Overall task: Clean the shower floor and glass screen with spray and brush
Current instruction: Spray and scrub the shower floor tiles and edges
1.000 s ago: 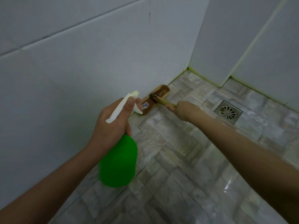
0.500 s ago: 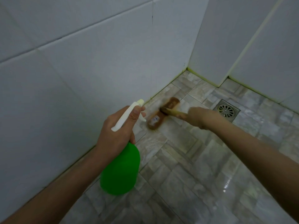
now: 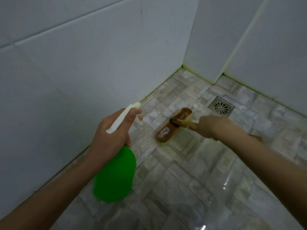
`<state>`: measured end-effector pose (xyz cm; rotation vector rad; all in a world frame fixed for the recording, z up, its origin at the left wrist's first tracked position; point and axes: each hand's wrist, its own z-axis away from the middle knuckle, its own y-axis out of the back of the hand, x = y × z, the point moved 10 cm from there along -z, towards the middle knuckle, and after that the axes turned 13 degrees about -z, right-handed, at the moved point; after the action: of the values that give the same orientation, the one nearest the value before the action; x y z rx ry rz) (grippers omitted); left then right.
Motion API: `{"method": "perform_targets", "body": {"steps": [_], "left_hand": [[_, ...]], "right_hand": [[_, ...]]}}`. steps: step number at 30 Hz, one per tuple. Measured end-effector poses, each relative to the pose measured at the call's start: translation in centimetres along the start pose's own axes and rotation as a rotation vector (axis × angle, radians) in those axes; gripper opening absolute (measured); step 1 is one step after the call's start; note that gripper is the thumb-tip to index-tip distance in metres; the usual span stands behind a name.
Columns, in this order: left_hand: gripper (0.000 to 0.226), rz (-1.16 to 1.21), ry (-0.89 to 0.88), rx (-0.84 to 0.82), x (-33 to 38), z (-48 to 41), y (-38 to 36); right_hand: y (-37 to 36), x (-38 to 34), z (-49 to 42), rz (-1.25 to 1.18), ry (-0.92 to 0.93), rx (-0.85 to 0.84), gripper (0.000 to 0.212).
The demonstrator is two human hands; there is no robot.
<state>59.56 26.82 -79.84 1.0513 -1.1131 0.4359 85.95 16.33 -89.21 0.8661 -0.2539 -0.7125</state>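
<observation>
Brush (image 3: 174,125) sits bristles-down on the floor (image 3: 191,188), brown back up, its long axis running from 7 o'clock to 1 o'clock. A pale label shows near the 7 o'clock end, and yellow bristles peek out there. The pale handle (image 3: 183,122) leaves the back toward 3 o'clock and runs into the right hand (image 3: 209,127), whose fingers are curled round it.

The left hand (image 3: 108,140), at 9 o'clock of the brush, grips the neck of the bottle (image 3: 114,175). One digit lies over the white spray head (image 3: 122,119) and the rest wrap round below. I cannot tell whether any finger rests on the trigger. The green body hangs under the hand toward 6 o'clock, blurred at its edges. The nozzle points to 1 o'clock, near the foot of the wall (image 3: 83,72).

The drain (image 3: 221,107), a round grate in a square metal frame, lies at 2 o'clock of the brush, near it but apart. White tiled walls meet in a corner at 12 o'clock. A wet sheen shows on the floor at 5 o'clock.
</observation>
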Motion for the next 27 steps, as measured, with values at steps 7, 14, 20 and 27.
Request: {"method": "perform_targets", "body": {"steps": [7, 14, 20, 27], "left_hand": [[0.037, -0.022, -0.014, -0.062, 0.4, -0.1, -2.1], [0.034, -0.014, -0.011, -0.041, 1.5, -0.2, -1.8], [0.033, -0.033, -0.016, -0.076, 1.6, 0.0, -2.4], [0.035, -0.035, -0.013, -0.083, 1.3, -0.3, -2.7]], "right_hand": [[1.9, -3.8, -2.1, -0.084, 0.124, 0.032, 0.065], [0.5, -0.3, 0.5, -0.030, 0.076, 0.006, 0.059], [2.2, 4.2, 1.8, -0.171, -0.083, -0.064, 0.096], [3.4, 3.6, -2.8, -0.355, -0.065, 0.105, 0.072]]}}
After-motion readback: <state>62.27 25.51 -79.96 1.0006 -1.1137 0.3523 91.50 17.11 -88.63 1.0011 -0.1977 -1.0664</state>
